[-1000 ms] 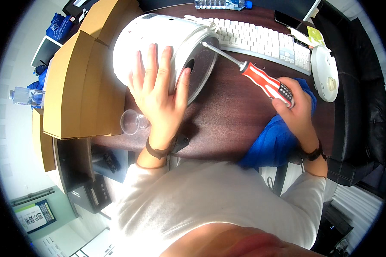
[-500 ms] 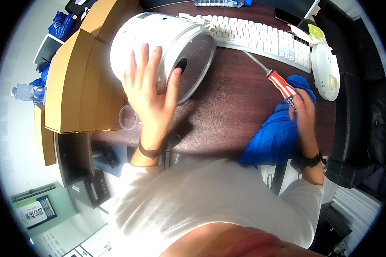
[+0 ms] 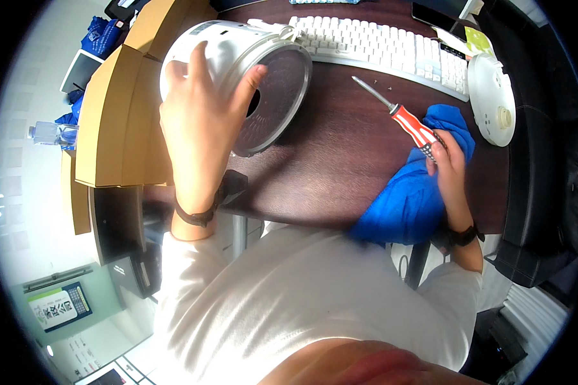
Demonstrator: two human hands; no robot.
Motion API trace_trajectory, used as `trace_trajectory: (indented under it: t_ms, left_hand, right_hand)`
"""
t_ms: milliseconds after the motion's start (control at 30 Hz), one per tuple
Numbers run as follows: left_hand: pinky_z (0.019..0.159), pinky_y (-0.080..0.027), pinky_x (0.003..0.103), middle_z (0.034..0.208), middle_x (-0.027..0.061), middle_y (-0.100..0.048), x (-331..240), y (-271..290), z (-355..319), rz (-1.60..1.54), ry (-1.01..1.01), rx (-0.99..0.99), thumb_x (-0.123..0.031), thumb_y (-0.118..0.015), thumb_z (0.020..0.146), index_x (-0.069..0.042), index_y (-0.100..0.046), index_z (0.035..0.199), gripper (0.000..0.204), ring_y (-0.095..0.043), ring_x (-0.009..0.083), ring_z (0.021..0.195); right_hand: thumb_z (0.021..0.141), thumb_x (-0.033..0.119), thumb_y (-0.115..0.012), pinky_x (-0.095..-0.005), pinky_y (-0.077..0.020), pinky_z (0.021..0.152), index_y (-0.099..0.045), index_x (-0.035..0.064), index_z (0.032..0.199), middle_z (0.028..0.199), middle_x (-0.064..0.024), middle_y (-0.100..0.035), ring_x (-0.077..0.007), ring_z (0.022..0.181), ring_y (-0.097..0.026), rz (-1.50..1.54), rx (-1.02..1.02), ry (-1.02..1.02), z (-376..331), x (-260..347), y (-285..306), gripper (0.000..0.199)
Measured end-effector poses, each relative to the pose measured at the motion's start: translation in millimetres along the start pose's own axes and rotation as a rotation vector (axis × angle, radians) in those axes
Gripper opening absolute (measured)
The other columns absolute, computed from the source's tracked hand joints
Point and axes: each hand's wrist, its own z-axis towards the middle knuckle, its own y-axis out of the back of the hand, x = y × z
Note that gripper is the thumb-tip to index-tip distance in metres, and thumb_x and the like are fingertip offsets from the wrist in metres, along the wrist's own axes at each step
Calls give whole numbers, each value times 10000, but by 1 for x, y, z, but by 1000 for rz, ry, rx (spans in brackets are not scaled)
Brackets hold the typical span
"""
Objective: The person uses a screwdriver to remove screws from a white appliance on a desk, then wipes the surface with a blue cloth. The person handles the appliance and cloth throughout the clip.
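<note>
A white cylindrical appliance lies on its side at the back left of the dark wooden table, its dark round end facing right. Over its near side is my left hand, fingers spread and bent, thumb reaching toward the rim of the round end. My right hand is closed around a screwdriver with a red and white striped handle, its metal shaft pointing up and left. Under that hand a blue cloth hangs over the table's front edge. Tiny screw-like bits lie beyond the screwdriver's tip.
A white keyboard runs along the back. Right of it rests a round white cover with a cream knob. A dark phone is at the far right. Cardboard boxes stand at the left, and a black sofa is beside the table.
My left hand has slid up and left over the appliance, its fingers now more bent. The clear cup is now hidden behind my left arm. The screwdriver stays in my right hand.
</note>
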Motion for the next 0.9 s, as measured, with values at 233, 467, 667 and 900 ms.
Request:
trace_trajectory:
  t_ms: [233, 467, 667, 900]
  left_hand:
    - [645, -543, 394, 926, 183, -596, -9, 2, 3, 149, 74, 22, -500, -681, 768, -58, -671, 1004, 501, -670, 315, 767]
    - [880, -457, 431, 1178, 234, -510, 13, -23, -9, -102, -50, -54, -446, -680, 789, -28, -539, 1148, 569, -541, 370, 1078]
    - [1078, -268, 498, 1371, 180, -460, 26, -28, -27, -175, -96, -74, -279, -698, 784, -92, -546, 1254, 528, -320, 418, 1328]
    - [1084, -258, 476, 1369, 174, -469, 34, -30, -48, -323, -46, -162, -189, -714, 777, -85, -569, 1261, 516, -314, 385, 1343]
  right_hand:
    - [943, 223, -510, -183, -347, 453, -560, -7, 1044, 686, -2, -510, -35, 531, -442, -9, 10, 3, -1, -1, 3, 256]
    - [943, 226, -507, -181, -354, 456, -558, 0, 1052, 689, -6, -515, -34, 534, -441, 1, 17, 21, -1, -5, 4, 256]
    - [939, 221, -512, -178, -359, 460, -558, 3, 1063, 694, -5, -516, -34, 540, -439, -27, -1, 16, -2, -6, 3, 255]
    - [935, 204, -516, -176, -354, 461, -561, 3, 1063, 704, -2, -516, -31, 542, -440, -6, 29, 22, -3, -6, 3, 242]
